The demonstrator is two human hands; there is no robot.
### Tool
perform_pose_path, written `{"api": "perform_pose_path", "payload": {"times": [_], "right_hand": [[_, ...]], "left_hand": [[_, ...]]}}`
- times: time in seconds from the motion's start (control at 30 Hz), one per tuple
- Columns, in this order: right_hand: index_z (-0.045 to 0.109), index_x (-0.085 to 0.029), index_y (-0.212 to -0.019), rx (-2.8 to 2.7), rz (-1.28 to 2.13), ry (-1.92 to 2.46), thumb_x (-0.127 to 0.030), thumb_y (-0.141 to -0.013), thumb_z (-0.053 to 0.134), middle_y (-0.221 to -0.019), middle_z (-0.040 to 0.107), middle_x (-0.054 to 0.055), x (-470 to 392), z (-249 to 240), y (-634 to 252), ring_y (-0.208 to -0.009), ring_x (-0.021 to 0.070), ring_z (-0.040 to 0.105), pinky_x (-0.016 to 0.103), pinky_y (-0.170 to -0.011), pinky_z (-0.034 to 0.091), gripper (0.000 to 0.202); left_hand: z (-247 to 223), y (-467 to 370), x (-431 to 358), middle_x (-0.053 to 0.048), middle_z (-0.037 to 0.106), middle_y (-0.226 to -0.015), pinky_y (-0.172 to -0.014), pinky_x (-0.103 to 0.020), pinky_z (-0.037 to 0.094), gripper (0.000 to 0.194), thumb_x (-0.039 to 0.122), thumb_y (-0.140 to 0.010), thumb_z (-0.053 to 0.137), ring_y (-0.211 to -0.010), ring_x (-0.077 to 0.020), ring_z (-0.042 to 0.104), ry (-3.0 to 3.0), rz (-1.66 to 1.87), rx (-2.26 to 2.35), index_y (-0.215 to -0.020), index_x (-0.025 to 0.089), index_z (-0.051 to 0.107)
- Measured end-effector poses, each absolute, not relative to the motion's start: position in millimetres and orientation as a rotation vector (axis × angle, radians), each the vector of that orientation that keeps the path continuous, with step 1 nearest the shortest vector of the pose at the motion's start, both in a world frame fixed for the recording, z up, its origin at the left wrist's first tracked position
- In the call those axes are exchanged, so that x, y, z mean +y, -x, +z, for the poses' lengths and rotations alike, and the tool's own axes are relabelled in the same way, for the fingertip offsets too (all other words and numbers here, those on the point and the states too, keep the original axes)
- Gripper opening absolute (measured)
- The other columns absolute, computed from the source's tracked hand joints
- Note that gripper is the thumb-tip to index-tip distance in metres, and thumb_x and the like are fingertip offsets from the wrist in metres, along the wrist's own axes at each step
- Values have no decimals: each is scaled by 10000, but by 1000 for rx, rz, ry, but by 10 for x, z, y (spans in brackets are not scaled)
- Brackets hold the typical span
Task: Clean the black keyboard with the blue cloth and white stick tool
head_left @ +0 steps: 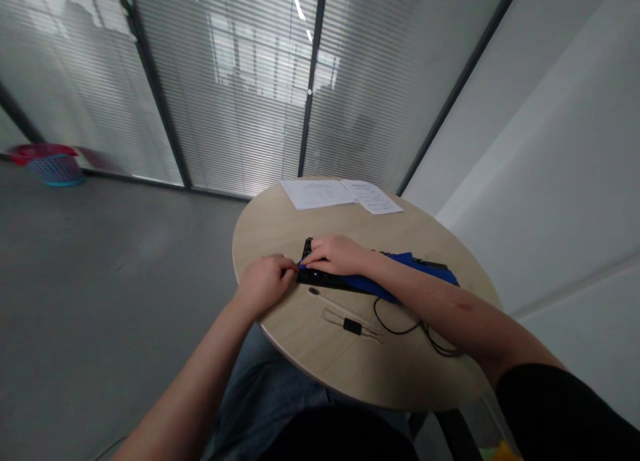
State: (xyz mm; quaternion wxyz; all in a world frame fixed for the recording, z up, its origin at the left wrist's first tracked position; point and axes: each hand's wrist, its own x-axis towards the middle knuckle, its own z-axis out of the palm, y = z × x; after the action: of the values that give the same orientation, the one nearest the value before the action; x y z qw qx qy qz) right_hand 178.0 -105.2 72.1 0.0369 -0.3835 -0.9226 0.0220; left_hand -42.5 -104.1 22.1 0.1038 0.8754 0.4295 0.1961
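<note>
Left hand (267, 285), right hand (339, 254) at apparent keyboard (327, 279)

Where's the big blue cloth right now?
In the head view, the big blue cloth lies on the right part of the black keyboard, passing beneath the person's right forearm, with the black cord on its near side.

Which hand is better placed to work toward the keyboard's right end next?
Probably the right hand: it lies over the keyboard, its forearm above the cloth, while the left hand sits at the left end.
</note>
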Motion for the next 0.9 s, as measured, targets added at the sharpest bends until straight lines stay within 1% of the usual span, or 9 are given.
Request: {"api": "perform_pose_path", "payload": {"times": [0.13, 0.23, 0.3, 0.4, 0.57, 0.73, 0.9], "right_hand": [[741, -304, -1189, -2893, 57, 1168, -365, -980, 549, -933, 642, 50, -1003, 665, -1794, -817, 115, 534, 219, -670, 295, 291], [728, -306, -1214, -2932, 57, 1164, -368, -987, 535, -930, 639, 51, -1022, 699, -1889, -821, 116, 530, 218, -675, 290, 305], [732, -301, -1205, -2968, 80, 1155, -368, -987, 535, -933, 642, 52, -1034, 747, -1947, -833, 117, 533, 215, -687, 298, 302], [749, -278, -1175, -3038, 114, 1135, -349, -980, 546, -925, 653, 54, -1044, 832, -2037, -832, 116, 542, 214, -698, 318, 290], [772, -247, -1119, -3116, 123, 1154, -350, -968, 555, -926, 678, 61, -1100, 925, -2283, -819, 120, 559, 224, -700, 345, 284], [767, -250, -1130, -3119, 114, 1238, -355, -975, 539, -947, 681, 63, -1292, 947, -2578, -818, 119, 559, 226, -705, 358, 295], [766, -271, -1129, -3105, 38, 1301, -358, -967, 539, -903, 667, 59, -1492, 954, -2806, -783, 123, 540, 236, -668, 336, 292]], "left_hand": [[236, 424, -1072, -59, 723, -915, -664, -309, 438, 374, 311, -949, 424, -811, -219, 658, -2621, 569, 1270, -1052, 263, 779], [249, 415, -1084, -62, 719, -938, -672, -305, 442, 376, 316, -953, 438, -826, -221, 662, -2640, 544, 1272, -1151, 278, 756], [248, 408, -1082, -63, 716, -942, -668, -302, 441, 380, 309, -955, 441, -828, -221, 667, -2659, 523, 1270, -1182, 286, 746], [230, 398, -1072, -68, 706, -930, -639, -304, 431, 388, 307, -966, 424, -808, -228, 673, -2695, 499, 1289, -1170, 290, 753], [215, 390, -1051, -79, 695, -918, -624, -311, 431, 416, 365, -991, 380, -803, -248, 679, -2739, 468, 1317, -1131, 291, 764], [225, 386, -1040, -78, 697, -937, -636, -319, 441, 417, 358, -983, 380, -812, -253, 678, -2735, 464, 1316, -1149, 298, 758], [222, 383, -1024, -75, 695, -934, -642, -309, 439, 407, 359, -974, 393, -822, -246, 679, -2748, 464, 1315, -1137, 298, 761]]}}
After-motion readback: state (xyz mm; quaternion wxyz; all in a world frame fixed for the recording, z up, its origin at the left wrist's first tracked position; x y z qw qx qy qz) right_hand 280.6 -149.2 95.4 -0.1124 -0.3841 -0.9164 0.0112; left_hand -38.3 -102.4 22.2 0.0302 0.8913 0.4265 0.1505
